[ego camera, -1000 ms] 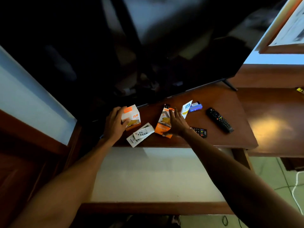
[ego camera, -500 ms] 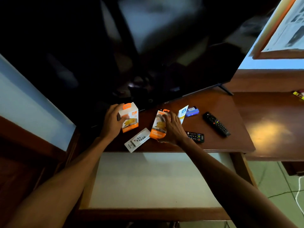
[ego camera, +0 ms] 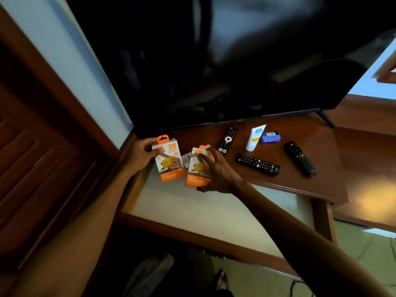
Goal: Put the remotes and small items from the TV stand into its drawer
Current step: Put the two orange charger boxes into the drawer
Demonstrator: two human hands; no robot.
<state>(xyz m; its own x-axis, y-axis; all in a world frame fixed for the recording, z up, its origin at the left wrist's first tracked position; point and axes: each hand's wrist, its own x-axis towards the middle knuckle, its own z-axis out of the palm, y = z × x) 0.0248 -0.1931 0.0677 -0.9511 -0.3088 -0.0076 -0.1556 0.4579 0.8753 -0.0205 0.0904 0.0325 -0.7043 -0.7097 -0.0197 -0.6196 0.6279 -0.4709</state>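
Head view shows the drawer [ego camera: 214, 211] open and bare, the left hand [ego camera: 140, 156] and right hand [ego camera: 216, 171] each gripping a charger box [ego camera: 170, 160] above it, three remotes [ego camera: 258, 163] waiting on the stand [ego camera: 310, 181]

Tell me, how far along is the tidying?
Early. The drawer is open but looks bare. Each hand, left and right, holds a charger box over its back edge. Three remotes, a tube and a blue box wait on top.
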